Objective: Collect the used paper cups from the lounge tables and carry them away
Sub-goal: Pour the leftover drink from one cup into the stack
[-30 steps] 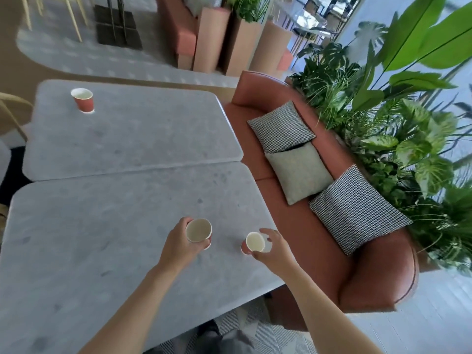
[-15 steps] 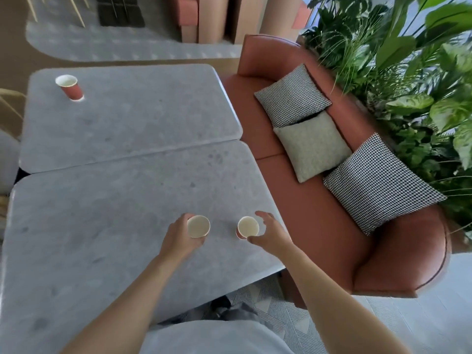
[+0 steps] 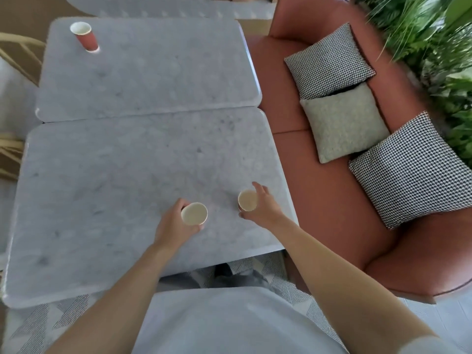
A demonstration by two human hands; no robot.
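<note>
Far left, on the far counter (image 3: 153,72), we see a red paper cup (image 3: 85,37) standing upright near the back left corner, well apart from both hands, with a pale wooden chair (image 3: 20,54) just beyond that edge. Moving in, the near counter (image 3: 102,187) butts against the far one, both grey marble.

Now the left hand (image 3: 173,226): we have its grip curled round a paper cup (image 3: 194,213), fingers wrapped about the wall and the pale open mouth turned up at us. Whether that cup sits on the marble or is lifted just off it, we cannot tell.

Just beside it, the right hand (image 3: 263,205) reaches a second cup (image 3: 247,203) near the counter's right edge. Its fingers and thumb curve round the cup's right side, a loose half-open grip that cups the wall; we cannot tell how firm the hold is. A sliver of red shows below the rim.

Further right we pass the terracotta sofa (image 3: 306,162) with a checked cushion (image 3: 329,60), a plain pale cushion (image 3: 343,123) and a second checked cushion (image 3: 411,169) in a row, and green plants (image 3: 434,47) behind.
</note>
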